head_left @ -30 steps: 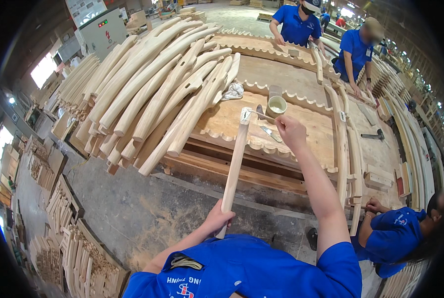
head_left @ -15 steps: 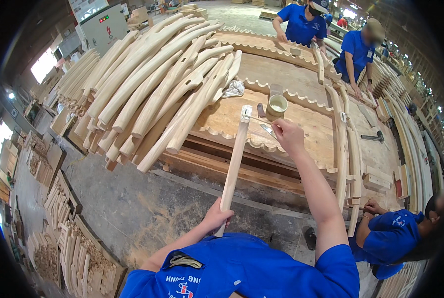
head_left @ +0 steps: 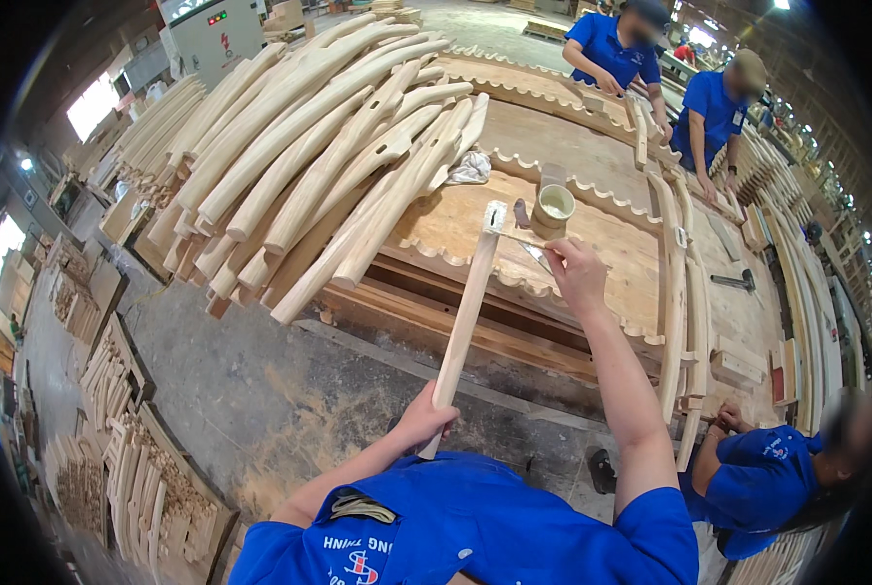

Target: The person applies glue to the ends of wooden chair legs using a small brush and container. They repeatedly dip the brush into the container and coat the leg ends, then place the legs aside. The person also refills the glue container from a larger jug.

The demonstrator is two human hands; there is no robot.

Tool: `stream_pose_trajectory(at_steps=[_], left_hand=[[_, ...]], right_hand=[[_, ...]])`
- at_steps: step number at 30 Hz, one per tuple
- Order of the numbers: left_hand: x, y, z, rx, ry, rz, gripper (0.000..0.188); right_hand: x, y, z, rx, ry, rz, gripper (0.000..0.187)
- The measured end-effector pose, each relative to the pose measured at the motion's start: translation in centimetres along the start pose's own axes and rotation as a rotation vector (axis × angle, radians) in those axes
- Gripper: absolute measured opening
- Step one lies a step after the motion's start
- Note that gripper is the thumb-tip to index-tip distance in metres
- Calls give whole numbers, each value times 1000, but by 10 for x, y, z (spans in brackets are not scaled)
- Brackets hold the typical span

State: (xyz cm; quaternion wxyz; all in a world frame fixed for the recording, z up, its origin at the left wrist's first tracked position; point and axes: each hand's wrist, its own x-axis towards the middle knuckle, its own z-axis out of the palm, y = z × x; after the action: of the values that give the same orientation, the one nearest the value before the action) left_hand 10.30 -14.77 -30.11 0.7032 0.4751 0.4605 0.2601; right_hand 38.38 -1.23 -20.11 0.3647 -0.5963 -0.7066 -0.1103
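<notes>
Left hand (head_left: 426,417) grips wooden bar (head_left: 468,317); right hand (head_left: 579,275), thin stick (head_left: 523,240).

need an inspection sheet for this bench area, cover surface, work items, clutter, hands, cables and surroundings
Surface: wooden workbench, scalloped rails on it.
Work items: wooden post, dark slot in its whitened top end; thin stick; round container with pale contents.
Clutter: crumpled white cloth, dark hammer, large pile of curved wooden pieces.
Hands: left hand grips the post's lower part; right hand pinches the stick, tip at the whitened end, exact contact unclear.
Cables: nothing seen clearly.
Surroundings: sawdust on the grey floor; co-workers in blue at the bench.
</notes>
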Motion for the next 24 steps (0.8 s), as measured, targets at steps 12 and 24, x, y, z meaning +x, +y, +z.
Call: stream_pose_trajectory(at_steps=[12, 24], left_hand=[[0, 0, 0, -4, -34, -10, 46], [2, 0, 3, -8, -19, -14, 43]], right_hand=[[0, 6, -5, 97, 55, 8, 5], [15, 10, 2, 70, 12, 66, 9]])
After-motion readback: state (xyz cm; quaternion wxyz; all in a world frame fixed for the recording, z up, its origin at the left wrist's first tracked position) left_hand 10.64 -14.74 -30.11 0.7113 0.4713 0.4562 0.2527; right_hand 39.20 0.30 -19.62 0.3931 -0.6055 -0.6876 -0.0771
